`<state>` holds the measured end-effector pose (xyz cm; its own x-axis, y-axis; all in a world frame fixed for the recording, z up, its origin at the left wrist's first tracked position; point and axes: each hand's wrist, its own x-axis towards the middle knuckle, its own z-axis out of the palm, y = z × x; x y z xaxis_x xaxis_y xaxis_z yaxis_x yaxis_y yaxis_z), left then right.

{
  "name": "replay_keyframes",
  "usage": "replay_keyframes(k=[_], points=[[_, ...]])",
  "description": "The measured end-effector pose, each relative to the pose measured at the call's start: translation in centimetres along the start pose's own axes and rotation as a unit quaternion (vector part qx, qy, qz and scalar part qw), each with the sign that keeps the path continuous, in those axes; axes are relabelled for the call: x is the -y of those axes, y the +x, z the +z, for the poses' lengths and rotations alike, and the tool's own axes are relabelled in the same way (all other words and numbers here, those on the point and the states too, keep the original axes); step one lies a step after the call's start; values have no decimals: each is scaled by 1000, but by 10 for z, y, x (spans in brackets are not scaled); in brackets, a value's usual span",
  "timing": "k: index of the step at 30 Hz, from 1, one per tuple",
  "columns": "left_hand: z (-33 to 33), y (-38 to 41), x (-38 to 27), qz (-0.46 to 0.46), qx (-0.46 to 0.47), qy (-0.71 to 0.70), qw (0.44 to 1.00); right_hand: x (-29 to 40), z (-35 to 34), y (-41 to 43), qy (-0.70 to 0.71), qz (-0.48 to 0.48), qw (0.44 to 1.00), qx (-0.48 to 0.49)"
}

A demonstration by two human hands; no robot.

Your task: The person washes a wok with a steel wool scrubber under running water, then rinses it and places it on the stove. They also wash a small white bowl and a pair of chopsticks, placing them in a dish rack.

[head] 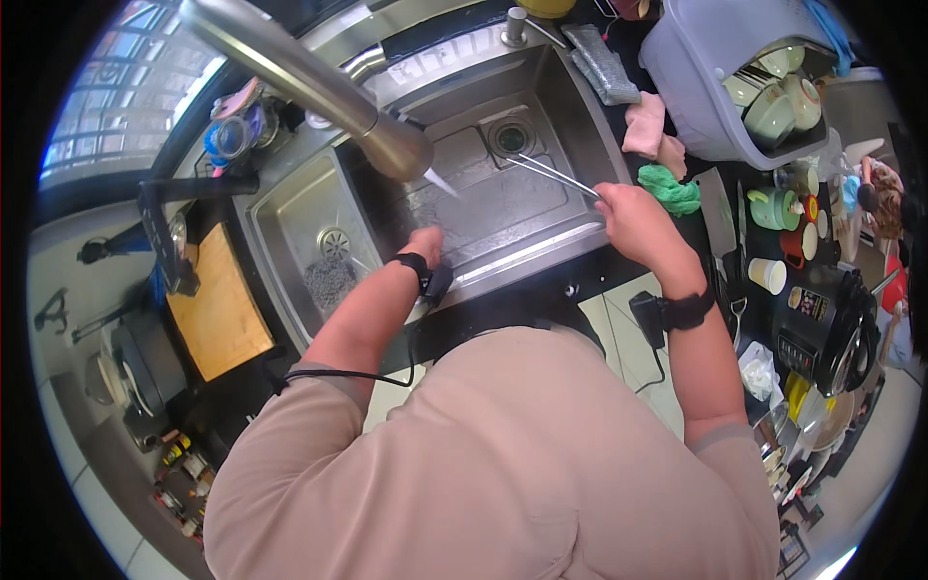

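Observation:
My right hand (634, 217) is closed around one end of two thin metal rods (554, 174), chopsticks or slim tongs. Their free ends spread slightly over the drain (512, 136) of the large stainless steel sink basin (500, 210). Low in that basin, near its front left, is my left hand (428, 245). Its fingers are bunched and partly turned away, so whether it holds anything is unclear. Above it, a brushed metal faucet (391, 145) sends a short stream of water (441, 183) into the basin. Each wrist wears a black strap with a small device.
The smaller basin (290, 210) holds a grey speckled mass (330, 281) beside its strainer. A wooden cutting board (217, 304) lies left. On the right are pink cloths (645, 127), a green cloth (668, 190), a cleaver (714, 210), a dish bin (696, 109) with bowls and a black cooker (823, 330).

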<state>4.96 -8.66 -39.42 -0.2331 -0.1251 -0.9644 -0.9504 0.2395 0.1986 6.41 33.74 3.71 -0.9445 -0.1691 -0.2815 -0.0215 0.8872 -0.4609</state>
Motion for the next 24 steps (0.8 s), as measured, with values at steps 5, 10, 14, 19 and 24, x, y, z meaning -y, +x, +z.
replay_keyframes(k=[5,10,14,19,24], points=[[52,-118,-51,27,-123,-16,992,-11,-8,-16,35,44,998,-35],[48,-110,-51,-7,-66,-21,998,-7,-16,-9,50,47,997,-46],[53,-113,-46,-51,103,-5,993,-6,-19,-8,53,54,996,-52],[89,-200,-94,-46,298,-199,933,-10,-23,-17,62,62,993,-77],[102,-265,-141,28,322,-220,920,-7,-30,-35,72,64,991,-92]])
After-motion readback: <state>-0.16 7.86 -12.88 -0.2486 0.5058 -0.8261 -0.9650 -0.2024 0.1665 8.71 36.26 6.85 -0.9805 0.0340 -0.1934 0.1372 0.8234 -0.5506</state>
